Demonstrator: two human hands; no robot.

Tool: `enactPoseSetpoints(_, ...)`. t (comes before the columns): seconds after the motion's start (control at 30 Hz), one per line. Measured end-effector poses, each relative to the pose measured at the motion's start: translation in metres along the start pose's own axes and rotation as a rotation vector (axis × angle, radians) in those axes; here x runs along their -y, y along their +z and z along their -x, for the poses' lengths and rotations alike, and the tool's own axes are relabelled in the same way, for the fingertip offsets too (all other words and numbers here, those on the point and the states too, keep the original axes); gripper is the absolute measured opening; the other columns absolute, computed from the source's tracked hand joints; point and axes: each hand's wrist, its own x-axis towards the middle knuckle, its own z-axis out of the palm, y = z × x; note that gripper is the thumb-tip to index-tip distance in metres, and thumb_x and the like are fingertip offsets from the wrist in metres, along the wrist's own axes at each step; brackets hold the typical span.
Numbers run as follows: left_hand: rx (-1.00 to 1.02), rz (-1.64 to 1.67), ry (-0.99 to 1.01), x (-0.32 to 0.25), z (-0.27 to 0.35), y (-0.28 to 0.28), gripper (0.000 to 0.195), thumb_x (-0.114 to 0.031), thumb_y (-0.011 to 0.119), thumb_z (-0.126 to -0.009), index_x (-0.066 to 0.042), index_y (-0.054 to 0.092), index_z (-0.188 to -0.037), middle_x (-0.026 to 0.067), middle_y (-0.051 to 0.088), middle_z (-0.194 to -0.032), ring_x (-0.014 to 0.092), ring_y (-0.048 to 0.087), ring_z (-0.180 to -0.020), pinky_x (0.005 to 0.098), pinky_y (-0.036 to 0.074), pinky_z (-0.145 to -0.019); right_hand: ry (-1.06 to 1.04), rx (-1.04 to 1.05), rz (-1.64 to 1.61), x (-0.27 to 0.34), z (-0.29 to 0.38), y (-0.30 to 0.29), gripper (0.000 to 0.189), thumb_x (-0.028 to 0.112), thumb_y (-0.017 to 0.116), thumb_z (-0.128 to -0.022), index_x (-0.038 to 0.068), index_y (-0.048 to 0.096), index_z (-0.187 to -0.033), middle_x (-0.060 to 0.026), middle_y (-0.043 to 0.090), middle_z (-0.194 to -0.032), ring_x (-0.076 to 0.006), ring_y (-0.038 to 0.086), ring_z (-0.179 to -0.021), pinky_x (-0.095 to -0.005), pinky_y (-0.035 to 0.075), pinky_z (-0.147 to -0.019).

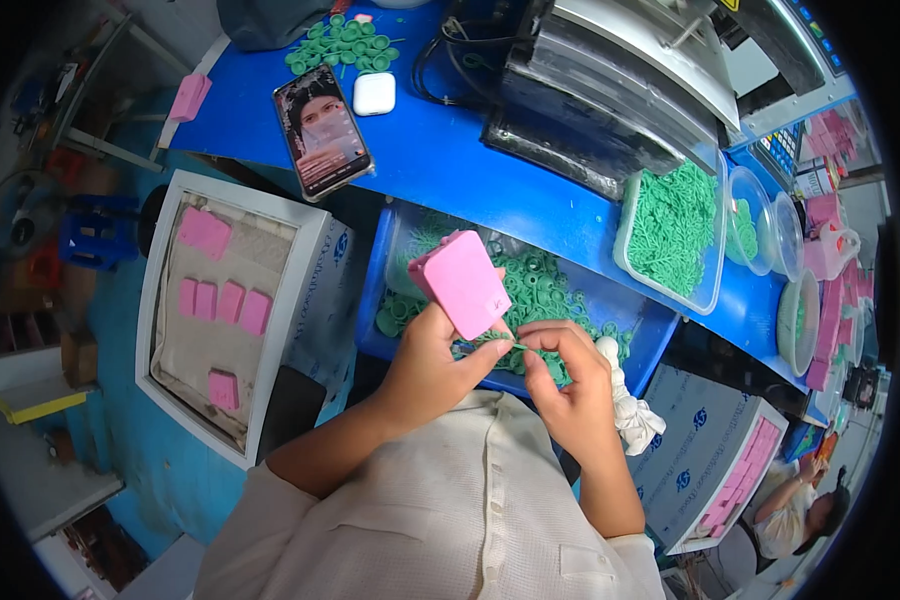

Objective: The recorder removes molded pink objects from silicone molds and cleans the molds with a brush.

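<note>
My left hand (439, 364) holds a pink rubber-like block (465, 285) with rounded corners and small marks at one corner. Between my left thumb and the fingertips of my right hand (566, 375) is a thin green piece (520, 346), small and partly covered by the fingers. Both hands are over the near side of a blue bin (371, 300) that holds many green wax-like pieces (532, 285), some ring-shaped. A knotted white cloth (634, 409) hangs just right of my right hand.
A blue table (450, 172) carries a phone (322, 135), a white earphone case (374, 94), green cup-shaped pieces (345, 45), a black and silver machine (592, 97) and a clear tub (709, 296) of green pieces. Left, a white-framed tray (157, 285) holds pink blocks. A person (787, 517) sits far right.
</note>
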Motion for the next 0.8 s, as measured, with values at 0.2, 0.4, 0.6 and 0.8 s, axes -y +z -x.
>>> enactPoseSetpoints(0.2, 0.002, -0.054, 0.016, -0.002, -0.002, 0.001, 0.062, 0.006, 0.066, -0.081, 0.009, 0.036, -0.135, 0.0059, 0.062, -0.097, 0.012, 0.057, -0.103, 0.0309, 0.041, -0.1, -0.012, -0.01, -0.011, -0.001, 0.001, -0.001, 0.012, -0.001, 0.063, -0.076, 0.0, 0.058, -0.087, -0.0141, 0.065, -0.095, -0.031, 0.061, -0.086, -0.0363, 0.048, -0.078)
enactPoseSetpoints(0.4, -0.023, -0.266, 0.118, -0.005, 0.0, 0.005, 0.05, 0.003, 0.066, -0.081, 0.005, 0.049, -0.127, 0.0111, 0.064, -0.108, 0.015, 0.059, -0.103, 0.0309, 0.044, -0.096, -0.067, -0.048, 0.082, -0.001, -0.001, 0.002, 0.009, -0.001, 0.062, -0.075, 0.001, 0.056, -0.082, -0.0131, 0.064, -0.086, -0.0303, 0.059, -0.079, -0.0372, 0.048, -0.07)
enactPoseSetpoints(0.6, -0.095, -0.53, 0.412, 0.015, 0.006, 0.015, 0.041, 0.002, 0.067, -0.081, 0.004, 0.057, -0.12, 0.0171, 0.063, -0.118, 0.022, 0.065, -0.099, 0.0323, 0.049, -0.087, 0.096, -0.158, 0.301, -0.008, 0.003, 0.009, 0.007, 0.002, 0.061, -0.077, 0.001, 0.054, -0.076, -0.0127, 0.058, -0.073, -0.0314, 0.056, -0.066, -0.0405, 0.045, -0.06)
enactPoseSetpoints(0.8, -0.014, -0.317, 0.043, 0.012, 0.003, 0.01, 0.048, 0.002, 0.066, -0.082, 0.005, 0.05, -0.127, 0.0124, 0.065, -0.109, 0.016, 0.063, -0.098, 0.0304, 0.049, -0.088, -0.106, -0.008, 0.237, -0.009, 0.004, -0.003, 0.011, 0.002, 0.062, -0.079, -0.001, 0.059, -0.09, -0.0133, 0.063, -0.096, -0.0317, 0.058, -0.084, -0.0396, 0.047, -0.075)
